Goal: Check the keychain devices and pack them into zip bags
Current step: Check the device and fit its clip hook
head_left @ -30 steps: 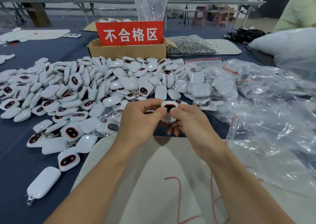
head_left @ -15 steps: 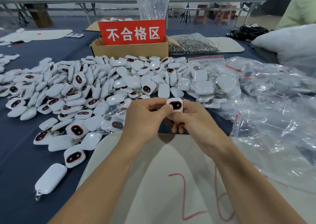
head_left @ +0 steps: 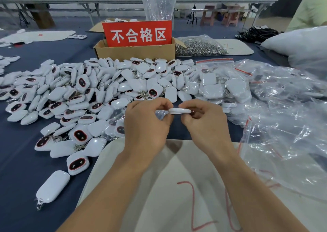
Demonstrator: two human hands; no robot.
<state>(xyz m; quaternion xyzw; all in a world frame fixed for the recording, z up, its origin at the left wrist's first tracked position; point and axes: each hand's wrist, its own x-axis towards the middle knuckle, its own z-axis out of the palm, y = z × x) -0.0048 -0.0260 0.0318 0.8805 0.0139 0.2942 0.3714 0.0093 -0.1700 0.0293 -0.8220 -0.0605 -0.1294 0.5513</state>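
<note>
Turned since half a second ago, the keychain device (head_left: 179,110) no longer shows its dark oval face; it now lies flat and edge-on between the two hands, with only its smooth, glossy white shell and rounded rim in view. The left hand (head_left: 146,125) pinches its left end with curled fingers (head_left: 164,106), and the right hand (head_left: 207,125) grips its right end, fingers (head_left: 187,104) curled over the top and a sliver of the dark face peeking out beside them. Both hands hover just above the far edge of a pale, matte mat (head_left: 159,187) marked with red strokes, which lies on the dark blue cloth of the table (head_left: 21,169). To the left and beyond the hands spreads a loose pile (head_left: 99,90) of the same rounded white plastic pieces, some face up with red-rimmed black ovals, some with small metal clips. One long white piece (head_left: 53,186) lies alone at the near left. On the right sit crinkled, clear zip bags (head_left: 283,116) with red seal strips, and a few filled bags (head_left: 214,85) lie just left of them. Farther back stands a brown cardboard box (head_left: 134,52) carrying a red sign (head_left: 137,34) with white characters, and to its right a clear bag of shiny metal rings (head_left: 200,46).
</note>
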